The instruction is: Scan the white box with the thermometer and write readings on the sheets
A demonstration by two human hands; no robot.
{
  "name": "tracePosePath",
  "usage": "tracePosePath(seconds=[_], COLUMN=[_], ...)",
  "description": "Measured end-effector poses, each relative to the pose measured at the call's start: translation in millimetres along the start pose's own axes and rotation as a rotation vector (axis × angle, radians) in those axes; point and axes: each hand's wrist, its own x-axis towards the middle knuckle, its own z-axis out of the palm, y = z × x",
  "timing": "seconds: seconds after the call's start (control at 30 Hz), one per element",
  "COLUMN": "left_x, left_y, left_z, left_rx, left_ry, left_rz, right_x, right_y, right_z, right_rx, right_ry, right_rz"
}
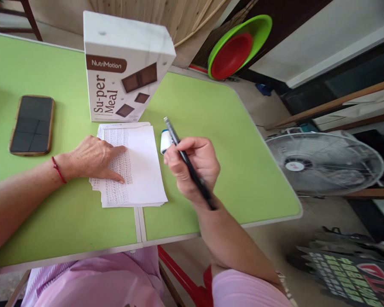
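Observation:
My left hand (97, 157) lies on a stack of white paper sheets (145, 166), its thumb and index finger spread apart. Dense rows of small handwriting run down the left part of the top sheet; the right part is blank. Above the table, just right of the sheets, my right hand (198, 164) grips a black pen (190, 166) with a grey end pointing up and away. The pen is apart from the paper. A small white object with a blue edge (165, 141) sits behind my right fingers, partly hidden.
A white NutriMotion box (124, 81) stands upright behind the sheets. On the left lies a dark-screened phone (33, 125) in a brown case. The green table (211, 106) ends at the right; beyond it are a fan (326, 164) and green and red basins (232, 55).

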Motion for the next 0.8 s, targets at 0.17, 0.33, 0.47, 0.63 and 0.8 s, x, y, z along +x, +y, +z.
tracePosePath(seconds=[0.17,0.33,0.47,0.63,0.8], left_x=[-1,-2,-1,-5,-1], left_y=[1,-1,-2,1,4], left_z=[-1,0,2,-7,-9], left_rx=[-0.001,-0.002,-0.027,0.015,0.013], left_ry=[-0.019,0.028,0.048,0.018,-0.024], left_rz=[0.004,0.025,0.028,0.036,0.01], right_x=[-13,-21,-17,-11,-19], right_y=[8,26,29,18,12], right_z=[22,36,36,32,29], right_rx=[0.211,0.134,0.121,0.088,0.008], right_ry=[-0.076,0.019,-0.002,-0.171,-0.185], right_rz=[0.266,0.424,0.463,0.466,0.354])
